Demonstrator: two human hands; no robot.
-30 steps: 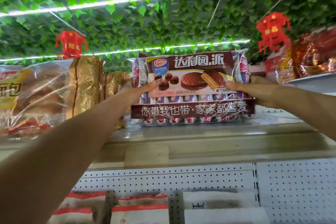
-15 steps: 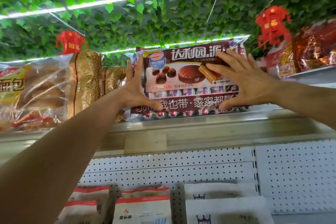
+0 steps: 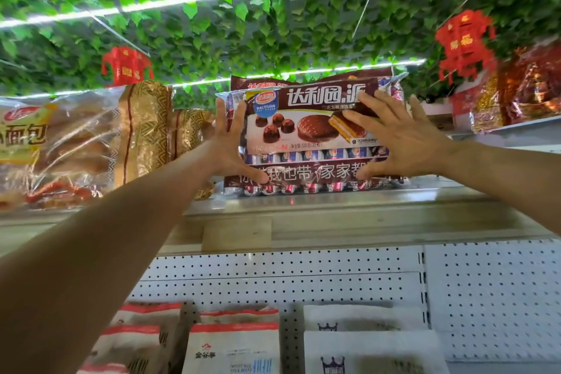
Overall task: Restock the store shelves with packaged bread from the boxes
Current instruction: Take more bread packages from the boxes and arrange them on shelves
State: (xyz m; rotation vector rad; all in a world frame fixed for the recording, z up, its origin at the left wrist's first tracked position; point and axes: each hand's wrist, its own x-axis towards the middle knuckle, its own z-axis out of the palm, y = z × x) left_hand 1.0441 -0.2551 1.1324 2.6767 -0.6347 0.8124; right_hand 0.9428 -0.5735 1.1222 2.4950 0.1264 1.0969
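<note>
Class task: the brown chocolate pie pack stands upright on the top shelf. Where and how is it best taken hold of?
Probably by its two short ends, from the front, one hand each. The chocolate pie pack is wide and stands face-out; the left hand and right hand lie flat on that face.

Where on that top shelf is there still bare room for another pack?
Bare shelf shows right of the chocolate pie pack, before the red and gold bags. Left is crowded: gold-patterned packs and a clear bread bag sit close together. Both hands press the pie pack.
</note>
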